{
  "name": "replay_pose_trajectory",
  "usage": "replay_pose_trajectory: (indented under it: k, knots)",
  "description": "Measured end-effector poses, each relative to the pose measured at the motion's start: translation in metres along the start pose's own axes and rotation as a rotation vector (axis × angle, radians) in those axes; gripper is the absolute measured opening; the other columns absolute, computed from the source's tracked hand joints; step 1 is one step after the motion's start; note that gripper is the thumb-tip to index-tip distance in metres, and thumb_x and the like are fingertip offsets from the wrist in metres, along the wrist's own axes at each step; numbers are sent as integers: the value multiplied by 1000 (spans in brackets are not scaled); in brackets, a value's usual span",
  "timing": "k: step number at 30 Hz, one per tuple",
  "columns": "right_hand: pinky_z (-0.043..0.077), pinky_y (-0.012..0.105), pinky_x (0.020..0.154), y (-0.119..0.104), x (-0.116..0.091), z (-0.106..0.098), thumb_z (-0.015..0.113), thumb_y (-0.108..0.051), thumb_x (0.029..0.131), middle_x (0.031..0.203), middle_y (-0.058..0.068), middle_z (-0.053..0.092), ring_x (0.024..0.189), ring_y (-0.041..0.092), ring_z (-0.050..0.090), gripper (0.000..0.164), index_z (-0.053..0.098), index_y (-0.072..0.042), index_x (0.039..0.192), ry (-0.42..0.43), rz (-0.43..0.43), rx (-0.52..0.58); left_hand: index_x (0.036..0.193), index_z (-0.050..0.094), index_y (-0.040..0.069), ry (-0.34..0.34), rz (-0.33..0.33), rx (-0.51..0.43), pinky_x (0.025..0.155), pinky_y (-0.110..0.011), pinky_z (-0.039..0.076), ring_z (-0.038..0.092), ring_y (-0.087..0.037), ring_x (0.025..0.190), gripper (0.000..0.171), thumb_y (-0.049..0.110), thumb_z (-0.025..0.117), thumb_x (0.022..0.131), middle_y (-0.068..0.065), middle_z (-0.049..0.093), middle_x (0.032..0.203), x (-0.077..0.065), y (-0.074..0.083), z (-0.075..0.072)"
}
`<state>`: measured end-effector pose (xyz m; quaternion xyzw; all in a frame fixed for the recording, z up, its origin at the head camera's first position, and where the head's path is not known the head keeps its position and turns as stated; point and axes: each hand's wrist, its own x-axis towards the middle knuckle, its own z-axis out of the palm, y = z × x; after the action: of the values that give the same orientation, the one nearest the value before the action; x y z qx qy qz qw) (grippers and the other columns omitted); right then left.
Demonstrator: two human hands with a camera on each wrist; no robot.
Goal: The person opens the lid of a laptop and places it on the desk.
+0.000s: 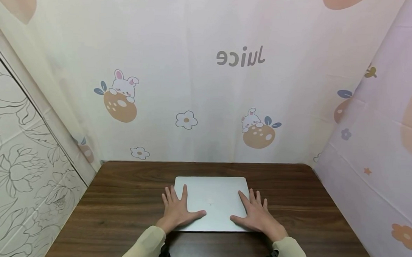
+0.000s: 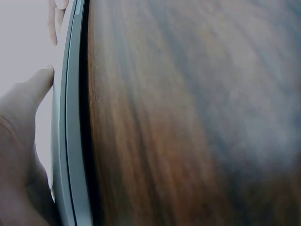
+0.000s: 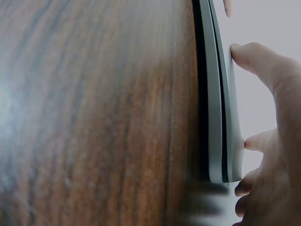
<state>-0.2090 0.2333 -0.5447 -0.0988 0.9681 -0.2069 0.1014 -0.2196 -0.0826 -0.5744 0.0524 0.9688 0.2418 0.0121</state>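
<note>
A closed silver laptop lies flat on the dark wooden table, its lid facing up. My left hand is spread over its left side, thumb and forefinger on the lid and the other fingers past the edge. Mirroring it, my right hand rests on the right side with its fingers spread. In the left wrist view the thumb touches the lid near the front edge. Seen from the right wrist, the laptop's front edge shows a thin seam between lid and base, with the thumb on the lid.
A white curtain printed with rabbits, fruit and flowers hangs behind the table. More printed cloth hangs at the right, and a panel with line-drawn flowers stands at the left. The wooden tabletop surrounds the laptop.
</note>
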Motion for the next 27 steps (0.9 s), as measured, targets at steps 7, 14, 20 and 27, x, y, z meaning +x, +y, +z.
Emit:
replay_pose_trajectory:
  k: [7,14,20,27]
  knots:
    - [6,82,113,-3,0,-2,69,-70,83,166,37,7,152,61,2,106,32,-10,162,0,-33,-2,166,17,11,-35,6,-15,120,-71,-8,-11,-56,154,139,96,61,65,-39,-1,165,0,-3,-3]
    - [7,82,114,-1,-1,-1,68,-70,84,167,36,6,152,61,3,104,33,-10,162,-6,-25,4,166,19,13,-15,-4,-14,118,-74,-10,-13,-56,153,139,97,61,64,-38,-3,166,0,-4,4]
    - [8,81,114,0,-1,-1,68,-70,84,167,36,7,152,61,5,104,33,-10,162,-7,-25,5,165,21,12,-19,-12,-5,116,-77,-8,-11,-58,153,137,95,63,65,-40,-1,165,-1,1,1]
    - [8,81,114,2,-1,-1,67,-70,86,167,36,5,152,60,3,104,31,-10,163,-16,-24,14,166,20,11,-36,-19,19,116,-77,-6,-10,-58,153,136,95,61,66,-40,-1,165,-3,5,-3]
